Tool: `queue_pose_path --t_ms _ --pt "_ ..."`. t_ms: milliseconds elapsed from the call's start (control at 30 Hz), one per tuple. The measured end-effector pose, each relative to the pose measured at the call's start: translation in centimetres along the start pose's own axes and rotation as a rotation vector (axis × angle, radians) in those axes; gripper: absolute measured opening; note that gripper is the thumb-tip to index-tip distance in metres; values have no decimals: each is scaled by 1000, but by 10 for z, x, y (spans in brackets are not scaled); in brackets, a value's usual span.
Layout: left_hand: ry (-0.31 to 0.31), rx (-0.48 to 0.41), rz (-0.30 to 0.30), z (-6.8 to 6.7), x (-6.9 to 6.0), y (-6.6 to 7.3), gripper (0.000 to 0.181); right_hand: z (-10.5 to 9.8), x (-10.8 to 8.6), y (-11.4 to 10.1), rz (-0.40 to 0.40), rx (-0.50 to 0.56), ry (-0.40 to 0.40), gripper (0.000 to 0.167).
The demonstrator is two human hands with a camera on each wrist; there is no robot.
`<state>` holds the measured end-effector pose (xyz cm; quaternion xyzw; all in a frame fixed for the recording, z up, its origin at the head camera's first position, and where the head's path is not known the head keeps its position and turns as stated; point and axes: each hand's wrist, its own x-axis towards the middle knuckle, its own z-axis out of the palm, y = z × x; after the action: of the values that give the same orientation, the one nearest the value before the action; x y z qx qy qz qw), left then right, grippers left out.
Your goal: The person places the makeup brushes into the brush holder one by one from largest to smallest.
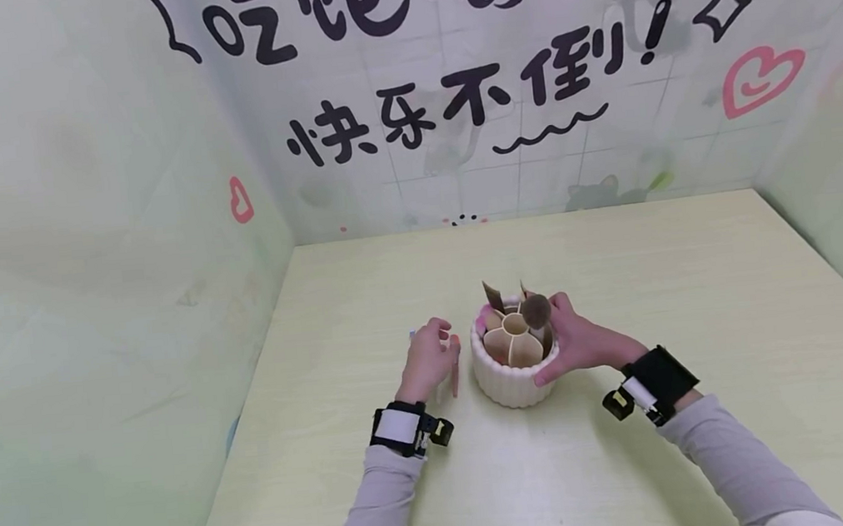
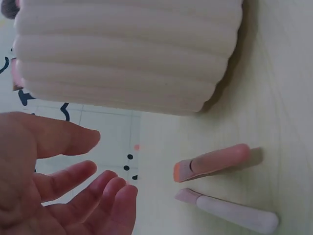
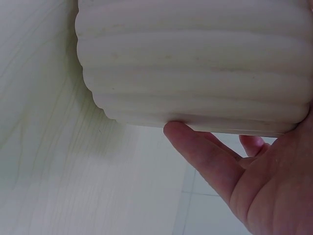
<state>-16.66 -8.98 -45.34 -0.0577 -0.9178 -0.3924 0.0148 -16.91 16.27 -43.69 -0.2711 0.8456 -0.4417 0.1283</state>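
A cream ribbed pot [image 1: 513, 387] stands upright on the table, fitted with a beige divider [image 1: 525, 349] of petal-shaped compartments. A round fluffy brush head [image 1: 536, 311] rises from it, beside pink and brown items only partly seen. My right hand [image 1: 585, 342] grips the pot's right side; the right wrist view shows its thumb [image 3: 195, 147] against the ribs. Left of the pot, my left hand [image 1: 428, 361] hovers with loosely bent fingers, holding nothing. Two small brushes lie below it in the left wrist view: a pink-handled one [image 2: 220, 160] and a white-handled one [image 2: 237, 213].
The pale wooden table [image 1: 617, 262] is bounded by a back wall sheet [image 1: 355, 193] printed with dark lettering and by side sheets [image 1: 133, 322]. Each wrist carries a strapped camera, the left one [image 1: 406, 428] and the right one [image 1: 650, 385].
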Motion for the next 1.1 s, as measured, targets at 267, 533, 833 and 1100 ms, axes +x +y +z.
queue_pose_path --t_ms 267,533,833,1100 --pt "-26 178 -1 13 -1 2 27 0 0 -1 5 6 -11 124" --pt "-38 271 26 23 -4 -7 20 -1 0 -1 11 3 -10 124" --pt "8 333 59 30 -4 -13 15 -1 0 0 -10 -1 -5 123" --pt "24 368 44 34 -1 -16 10 0 0 1 -12 17 -3 123"
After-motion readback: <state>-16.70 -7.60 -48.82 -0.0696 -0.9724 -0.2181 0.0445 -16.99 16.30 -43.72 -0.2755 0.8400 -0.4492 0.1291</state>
